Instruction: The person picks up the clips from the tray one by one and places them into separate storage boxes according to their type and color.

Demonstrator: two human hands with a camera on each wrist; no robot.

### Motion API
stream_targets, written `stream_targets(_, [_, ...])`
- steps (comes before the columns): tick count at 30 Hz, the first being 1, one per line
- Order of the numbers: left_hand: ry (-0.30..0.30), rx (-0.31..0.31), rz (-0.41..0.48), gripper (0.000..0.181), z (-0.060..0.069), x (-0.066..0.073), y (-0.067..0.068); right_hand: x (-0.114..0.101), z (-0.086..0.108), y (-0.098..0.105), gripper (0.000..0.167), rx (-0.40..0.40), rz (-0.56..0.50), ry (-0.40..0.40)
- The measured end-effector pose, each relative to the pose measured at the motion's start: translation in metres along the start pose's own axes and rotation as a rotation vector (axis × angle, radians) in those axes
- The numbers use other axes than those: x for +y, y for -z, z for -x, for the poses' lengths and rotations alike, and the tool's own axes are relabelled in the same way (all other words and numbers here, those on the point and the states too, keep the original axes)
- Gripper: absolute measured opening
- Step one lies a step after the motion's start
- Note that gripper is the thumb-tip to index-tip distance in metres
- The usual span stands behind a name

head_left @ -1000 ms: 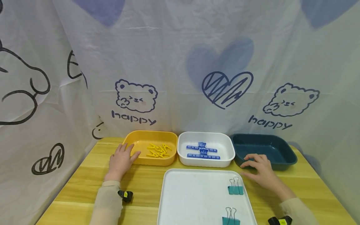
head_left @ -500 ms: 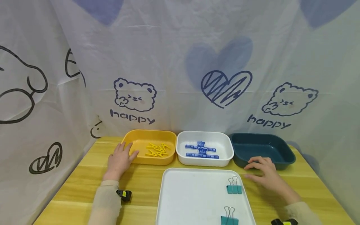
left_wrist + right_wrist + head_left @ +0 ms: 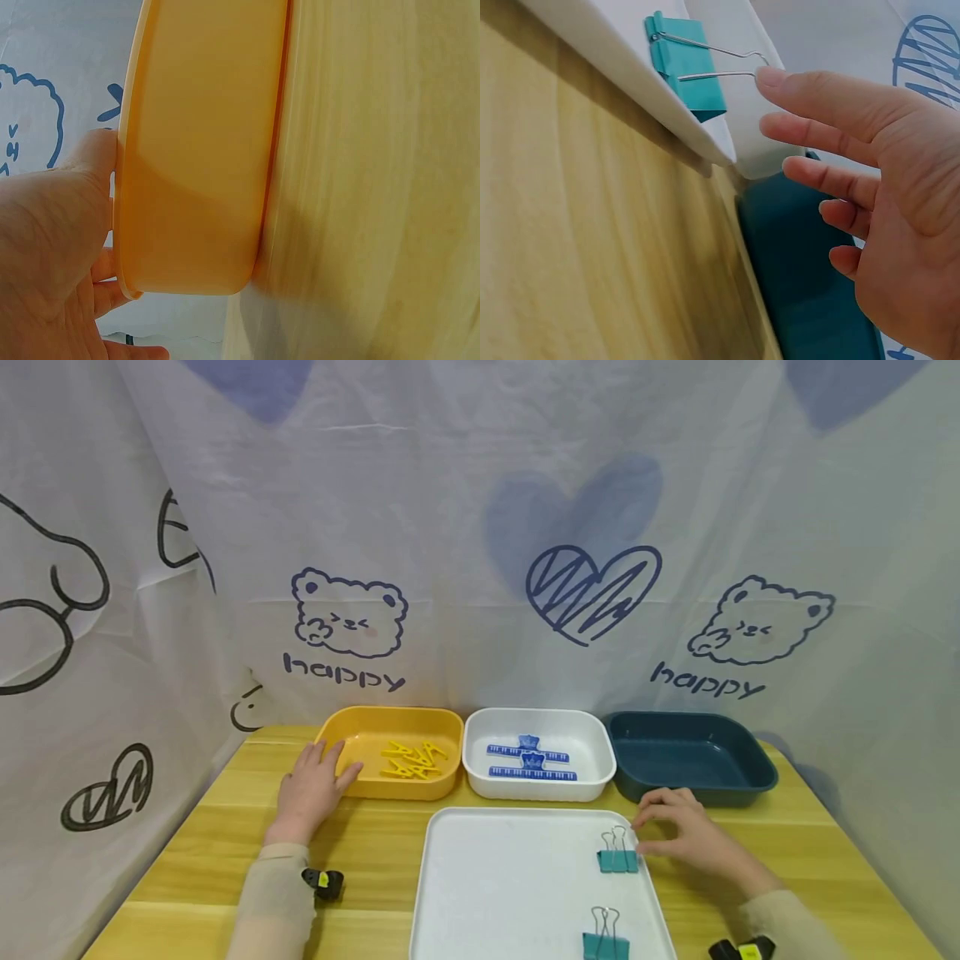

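Observation:
My left hand (image 3: 306,793) rests at the left rim of the yellow bin (image 3: 337,781), its fingers loosely spread. In the left wrist view, that hand (image 3: 56,240) lies along the bin's edge. Several yellow clips (image 3: 412,760) lie inside. On the right, my right hand (image 3: 693,837) hovers beside the upper teal binder clip (image 3: 618,862) on the white tray (image 3: 510,877). Up close, the thumb of the right hand (image 3: 915,172) is by the clip's wire handles; contact is unclear, and the fingers are apart. Another teal binder clip (image 3: 606,947) lies nearer on the tray.
A white bin (image 3: 540,790) with two blue piano-patterned clips (image 3: 532,763) stands in the middle of the row. The dark teal bin (image 3: 690,752) is at its right, behind my right hand. A printed curtain (image 3: 465,568) hangs behind the wooden table (image 3: 375,893).
My right hand has come left and slightly down to the upper binder clip, after drifting right a little. My left hand stays at the yellow bin. The whole view has shifted slightly.

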State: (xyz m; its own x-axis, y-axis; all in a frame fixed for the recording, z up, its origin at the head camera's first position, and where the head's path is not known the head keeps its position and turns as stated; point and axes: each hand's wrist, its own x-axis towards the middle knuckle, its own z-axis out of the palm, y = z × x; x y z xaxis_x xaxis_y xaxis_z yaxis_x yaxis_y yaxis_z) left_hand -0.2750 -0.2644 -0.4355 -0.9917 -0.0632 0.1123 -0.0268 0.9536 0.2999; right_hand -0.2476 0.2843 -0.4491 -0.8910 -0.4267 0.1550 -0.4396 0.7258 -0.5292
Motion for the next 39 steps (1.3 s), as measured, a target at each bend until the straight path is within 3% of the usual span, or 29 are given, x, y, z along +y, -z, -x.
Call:
stream_targets(15, [0.0, 0.003, 0.002, 0.068, 0.002, 0.0, 0.001, -0.001, -0.003, -0.01, 0.02, -0.163, -0.039, -0.03])
stream_targets(39, [-0.008, 0.0, 0.009, 0.067, 0.001, 0.001, 0.001, -0.007, -0.004, -0.019, 0.02, -0.117, 0.106, 0.052])
